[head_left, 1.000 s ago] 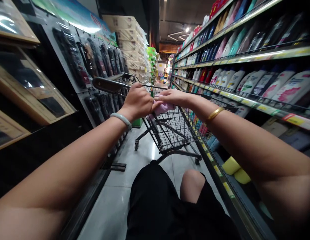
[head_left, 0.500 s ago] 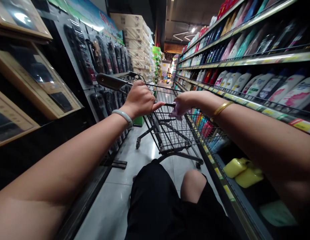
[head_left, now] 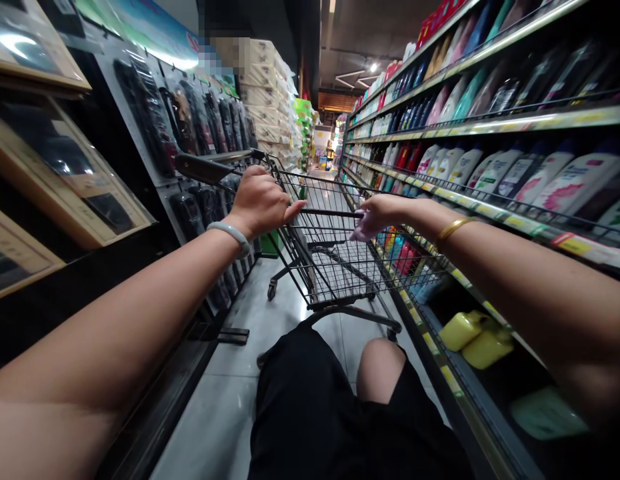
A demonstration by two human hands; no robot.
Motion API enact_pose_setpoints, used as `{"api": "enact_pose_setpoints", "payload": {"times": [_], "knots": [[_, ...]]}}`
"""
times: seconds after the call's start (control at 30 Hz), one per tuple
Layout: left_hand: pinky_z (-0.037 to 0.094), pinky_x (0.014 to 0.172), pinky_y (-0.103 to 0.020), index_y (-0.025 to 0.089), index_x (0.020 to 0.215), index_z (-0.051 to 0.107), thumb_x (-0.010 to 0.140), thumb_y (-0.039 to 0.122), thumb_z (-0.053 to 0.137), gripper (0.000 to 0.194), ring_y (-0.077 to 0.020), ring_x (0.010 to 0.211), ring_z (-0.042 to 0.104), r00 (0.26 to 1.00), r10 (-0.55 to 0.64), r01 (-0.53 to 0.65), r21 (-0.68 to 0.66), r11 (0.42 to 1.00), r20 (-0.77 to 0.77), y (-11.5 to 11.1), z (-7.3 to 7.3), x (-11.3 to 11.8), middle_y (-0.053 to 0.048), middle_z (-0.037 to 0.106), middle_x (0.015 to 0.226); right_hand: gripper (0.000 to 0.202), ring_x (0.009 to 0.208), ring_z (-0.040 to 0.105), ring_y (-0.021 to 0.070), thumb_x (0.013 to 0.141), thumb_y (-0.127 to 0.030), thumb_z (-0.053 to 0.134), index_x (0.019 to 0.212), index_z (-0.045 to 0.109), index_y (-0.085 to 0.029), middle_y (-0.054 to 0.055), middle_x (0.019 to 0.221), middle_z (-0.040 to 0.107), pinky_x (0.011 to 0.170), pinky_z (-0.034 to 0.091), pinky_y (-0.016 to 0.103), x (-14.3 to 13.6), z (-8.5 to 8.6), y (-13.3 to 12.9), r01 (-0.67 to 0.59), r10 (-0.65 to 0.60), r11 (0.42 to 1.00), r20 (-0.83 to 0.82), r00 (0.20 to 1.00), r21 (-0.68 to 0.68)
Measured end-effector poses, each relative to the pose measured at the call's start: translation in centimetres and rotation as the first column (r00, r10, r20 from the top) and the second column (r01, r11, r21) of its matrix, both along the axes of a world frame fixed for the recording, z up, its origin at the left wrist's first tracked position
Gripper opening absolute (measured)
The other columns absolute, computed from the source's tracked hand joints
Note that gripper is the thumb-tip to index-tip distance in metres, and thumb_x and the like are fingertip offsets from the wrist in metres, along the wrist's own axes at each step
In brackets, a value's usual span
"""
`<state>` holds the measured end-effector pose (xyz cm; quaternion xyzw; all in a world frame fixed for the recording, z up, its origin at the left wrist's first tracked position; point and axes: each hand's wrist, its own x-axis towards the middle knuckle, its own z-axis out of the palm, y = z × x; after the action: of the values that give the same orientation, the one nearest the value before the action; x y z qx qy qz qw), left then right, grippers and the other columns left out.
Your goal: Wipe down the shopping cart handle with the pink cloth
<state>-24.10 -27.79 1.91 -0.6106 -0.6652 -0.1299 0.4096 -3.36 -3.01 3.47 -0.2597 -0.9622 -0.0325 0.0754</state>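
A black wire shopping cart (head_left: 340, 267) stands turned sideways across the aisle, its handle end toward the left. My left hand (head_left: 260, 202) is closed on the cart's upper side rim, the thumb pointing right along it. Farther right on the same rim, my right hand (head_left: 374, 215) presses a light purple cloth (head_left: 361, 229) against the bar. What lies under its fingers is partly hidden. The wire basket shows nothing inside it.
Shelves of bottles (head_left: 490, 167) line the right side, with yellow jugs (head_left: 463, 331) low down. On the left are boxed goods (head_left: 65, 167) and a rack of hanging packages (head_left: 145, 113). Stacked packs (head_left: 267, 100) stand beyond. A black stand foot (head_left: 233, 335) juts over the floor.
My hands are farther apart along the rim; the left has shifted left, the right slightly right with the cloth. The view has shifted a little.
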Motion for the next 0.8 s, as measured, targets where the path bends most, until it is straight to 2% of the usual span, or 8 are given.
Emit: {"api": "enact_pose_setpoints", "payload": {"times": [0.13, 0.23, 0.3, 0.37, 0.4, 0.47, 0.63, 0.8], "knots": [[0.037, 0.109, -0.055, 0.023, 0.063, 0.075, 0.106, 0.059, 0.031, 0.071, -0.0245, 0.076, 0.063, 0.995, 0.074, -0.076, -0.017, 0.997, -0.068, 0.9, -0.5, 0.6, -0.008, 0.066, 0.060, 0.031, 0.089, 0.070, 0.0211, 0.079, -0.045, 0.084, 0.105, 0.082, -0.028, 0.003, 0.099, 0.080, 0.071, 0.046, 0.029, -1.0, -0.3, -1.0, -0.088, 0.088, 0.996, -0.016, 0.996, 0.005], [0.036, 0.112, -0.055, 0.019, 0.078, 0.081, 0.106, 0.052, 0.036, 0.063, -0.0286, 0.090, 0.069, 0.982, 0.099, -0.103, -0.019, 0.994, -0.161, 2.4, -1.4, 2.5, -0.013, 0.077, 0.078, 0.029, 0.090, 0.068, 0.0200, 0.083, -0.047, 0.081, 0.106, 0.082, -0.028, 0.003, 0.101, 0.079, 0.071, 0.044, 0.029, -2.8, -0.5, -2.8, -0.170, 0.172, 0.985, -0.077, 0.982, 0.035], [0.044, 0.100, -0.052, 0.017, 0.087, 0.082, 0.106, 0.049, 0.035, 0.061, -0.0313, 0.094, 0.072, 0.986, 0.123, -0.126, -0.026, 0.992, -0.109, 3.6, -2.0, 3.8, -0.016, 0.080, 0.088, 0.030, 0.092, 0.067, 0.0206, 0.084, -0.049, 0.082, 0.105, 0.081, -0.028, 0.004, 0.106, 0.078, 0.071, 0.043, 0.030, -3.3, -0.9, -3.4, -0.187, 0.192, 0.981, -0.102, 0.976, 0.054], [0.045, 0.078, -0.045, 0.016, 0.087, 0.082, 0.108, 0.049, 0.030, 0.066, -0.0326, 0.087, 0.073, 0.982, 0.185, -0.183, -0.051, 0.982, 0.033, 4.7, -2.5, 4.7, -0.018, 0.080, 0.088, 0.034, 0.093, 0.066, 0.0214, 0.085, -0.055, 0.081, 0.106, 0.080, -0.028, 0.005, 0.112, 0.076, 0.071, 0.042, 0.031, -3.0, -1.4, -3.3, -0.189, 0.199, 0.979, -0.158, 0.967, 0.073], [0.040, 0.069, -0.042, 0.015, 0.085, 0.082, 0.108, 0.050, 0.028, 0.068, -0.0328, 0.083, 0.074, 0.973, 0.212, -0.207, -0.060, 0.977, 0.096, 5.0, -2.6, 4.9, -0.019, 0.080, 0.087, 0.035, 0.094, 0.066, 0.0215, 0.086, -0.057, 0.081, 0.107, 0.079, -0.028, 0.006, 0.114, 0.075, 0.072, 0.042, 0.031, -2.6, -1.7, -3.0, -0.192, 0.204, 0.978, -0.189, 0.961, 0.080], [0.031, 0.062, -0.038, 0.016, 0.084, 0.081, 0.108, 0.052, 0.026, 0.070, -0.0327, 0.079, 0.074, 0.964, 0.220, -0.215, -0.053, 0.975, 0.151, 5.4, -2.9, 4.8, -0.020, 0.080, 0.087, 0.035, 0.094, 0.065, 0.0211, 0.087, -0.057, 0.080, 0.106, 0.078, -0.027, 0.006, 0.116, 0.072, 0.073, 0.042, 0.031, -1.5, -2.2, -2.0, -0.201, 0.218, 0.975, -0.216, 0.952, 0.101], [0.025, 0.061, -0.037, 0.017, 0.085, 0.080, 0.108, 0.054, 0.024, 0.071, -0.0329, 0.078, 0.073, 0.982, 0.169, -0.168, -0.015, 0.986, 0.085, 5.2, -3.5, 3.4, -0.020, 0.078, 0.084, 0.035, 0.089, 0.062, 0.0195, 0.088, -0.057, 0.079, 0.099, 0.076, -0.024, 0.006, 0.112, 0.070, 0.070, 0.039, 0.031, 2.4, -3.3, 1.8, -0.107, 0.130, 0.988, -0.212, 0.969, 0.114], [0.023, 0.062, -0.038, 0.017, 0.084, 0.080, 0.108, 0.052, 0.022, 0.072, -0.0325, 0.078, 0.072, 0.981, 0.173, -0.174, -0.001, 0.985, 0.092, 5.1, -3.6, 2.8, -0.020, 0.078, 0.085, 0.037, 0.087, 0.061, 0.0182, 0.088, -0.057, 0.078, 0.105, 0.077, -0.024, 0.005, 0.113, 0.070, 0.069, 0.037, 0.030, 5.6, -4.6, 5.1, 0.009, 0.020, 0.993, -0.250, 0.968, 0.114]]}}
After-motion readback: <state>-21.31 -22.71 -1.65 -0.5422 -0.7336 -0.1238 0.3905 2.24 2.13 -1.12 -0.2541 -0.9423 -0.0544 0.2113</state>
